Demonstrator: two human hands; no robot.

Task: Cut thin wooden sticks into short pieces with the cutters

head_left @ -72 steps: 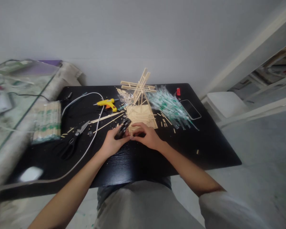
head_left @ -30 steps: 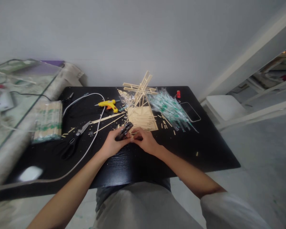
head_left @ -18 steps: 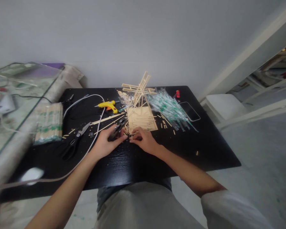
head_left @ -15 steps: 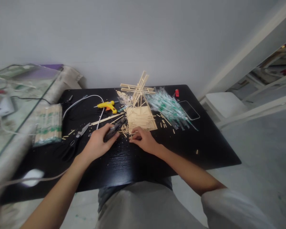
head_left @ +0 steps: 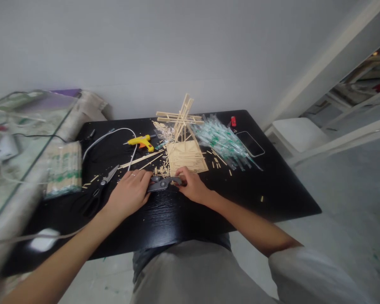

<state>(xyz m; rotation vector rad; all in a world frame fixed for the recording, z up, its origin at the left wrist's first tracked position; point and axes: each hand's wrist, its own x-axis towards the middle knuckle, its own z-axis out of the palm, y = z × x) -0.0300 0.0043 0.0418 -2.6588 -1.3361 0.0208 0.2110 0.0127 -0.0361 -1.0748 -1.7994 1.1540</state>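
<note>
My left hand (head_left: 128, 194) lies on the black table (head_left: 177, 219) with its fingers closed over the handles of grey cutting pliers (head_left: 163, 183). The jaws point right, toward my right hand (head_left: 191, 186). That hand is curled in a pinch at the pliers' tip, and what it pinches is hidden. Just behind both hands lies a flat panel of wooden sticks (head_left: 185, 156). A tilted stick frame (head_left: 179, 120) rises from the panel's far side. Short cut stick pieces (head_left: 161, 170) are scattered beside the panel.
A yellow glue gun (head_left: 141, 141), long sticks (head_left: 142, 158), black scissors (head_left: 99, 190) and a white cable (head_left: 109, 134) lie to the left. A pack of sticks (head_left: 63, 169) sits at the table's left edge. Plastic wrappers (head_left: 223, 139), a phone (head_left: 250, 143) and a white chair (head_left: 297, 134) are to the right.
My left hand pulled the pliers away to the left, then laid them down flat with the jaws pointing at my right hand. My right hand stayed in front of the panel.
</note>
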